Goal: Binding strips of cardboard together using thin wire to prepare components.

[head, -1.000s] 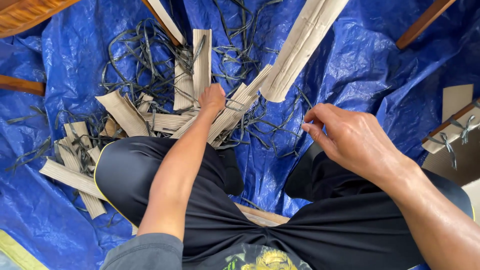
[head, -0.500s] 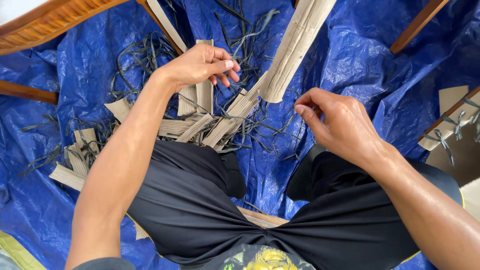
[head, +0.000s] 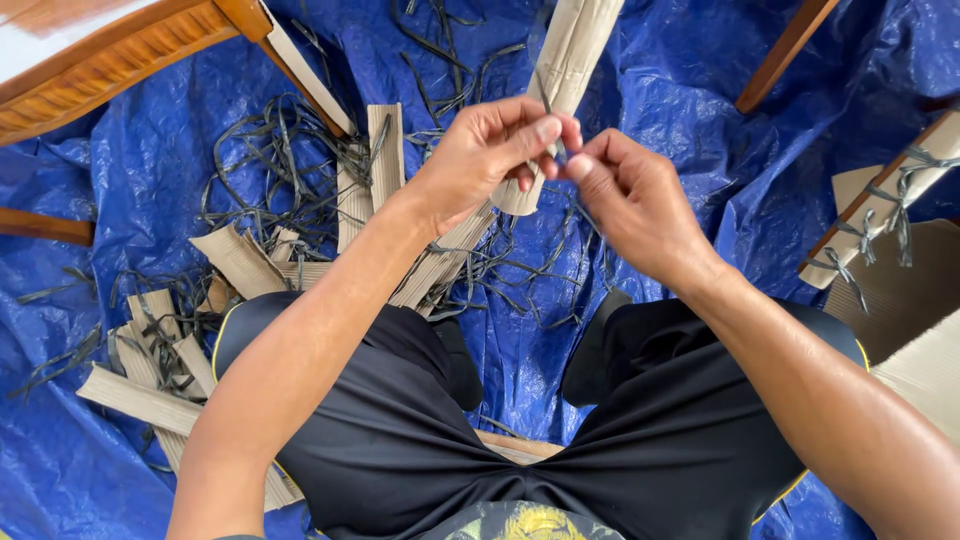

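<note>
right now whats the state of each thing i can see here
left hand: raised, grip pinched on a thin dark strip
right hand: raised, fingertips meeting the left's
strip: thin, dark, held between both hands
cardboard pieces: lying loose in a heap
dark strips: tangled on the tarp
tarp: spread out, creased

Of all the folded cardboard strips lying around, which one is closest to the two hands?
The long ribbed cardboard strip slanting down from the top edge; its lower end sits right behind the left hand and right hand. The other strips lie lower left on the blue tarp.
</note>
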